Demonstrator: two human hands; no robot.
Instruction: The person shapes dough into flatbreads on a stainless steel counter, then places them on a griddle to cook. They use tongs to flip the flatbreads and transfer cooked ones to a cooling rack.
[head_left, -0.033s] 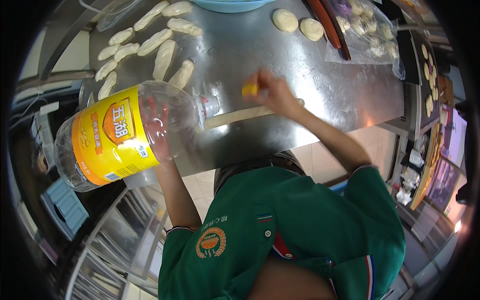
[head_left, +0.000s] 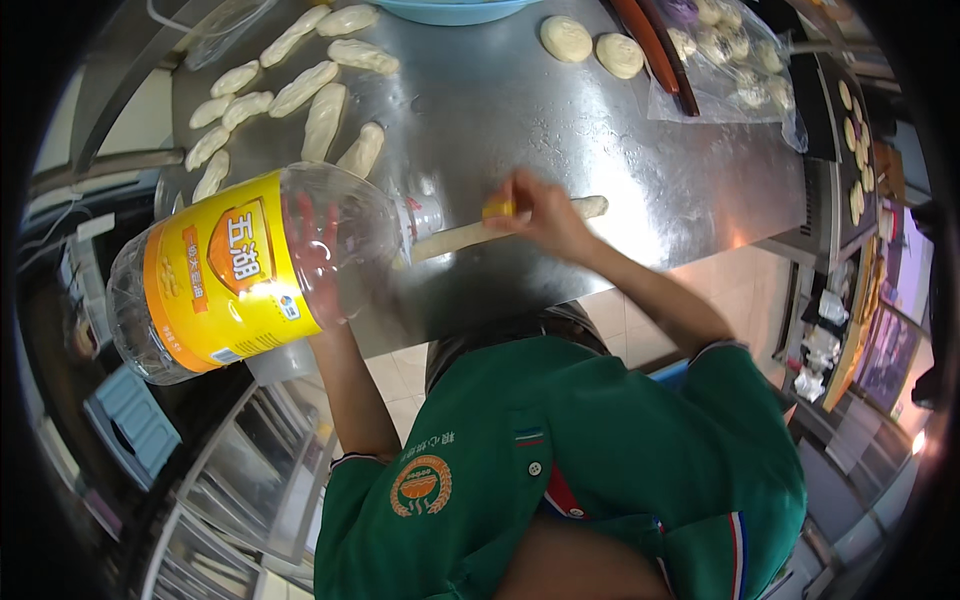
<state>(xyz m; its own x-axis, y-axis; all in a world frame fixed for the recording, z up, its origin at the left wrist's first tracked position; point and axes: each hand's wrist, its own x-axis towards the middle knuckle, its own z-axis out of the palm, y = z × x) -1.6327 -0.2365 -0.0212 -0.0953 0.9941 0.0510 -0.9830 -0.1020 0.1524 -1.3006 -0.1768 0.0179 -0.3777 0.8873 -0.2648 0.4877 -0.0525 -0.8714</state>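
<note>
A large clear cooking-oil bottle (head_left: 235, 270) with a yellow label lies tilted in my left hand (head_left: 318, 250), its neck pointing right. The fingers of that hand show through the clear plastic, spread along the bottle's side. My right hand (head_left: 545, 215) pinches a small yellow bottle cap (head_left: 497, 206) over the steel table. Beneath that hand runs a long strip of pale dough (head_left: 465, 237). Its left end passes behind the bottle's neck and its right end shows beyond my hand. The bottle looks close to empty.
Several elongated dough pieces (head_left: 323, 120) lie at the far left of the steel table (head_left: 460, 130). At the back are a light blue basin (head_left: 455, 10), two round dough balls (head_left: 566, 40), brown rods (head_left: 650, 50) and a plastic bag (head_left: 735, 70) with filled balls. Flat breads (head_left: 856, 130) rest on a dark surface at right.
My right hand has come slightly nearer to me, down over the dough strip, with the yellow cap still in its fingers. The bottle has barely moved.
</note>
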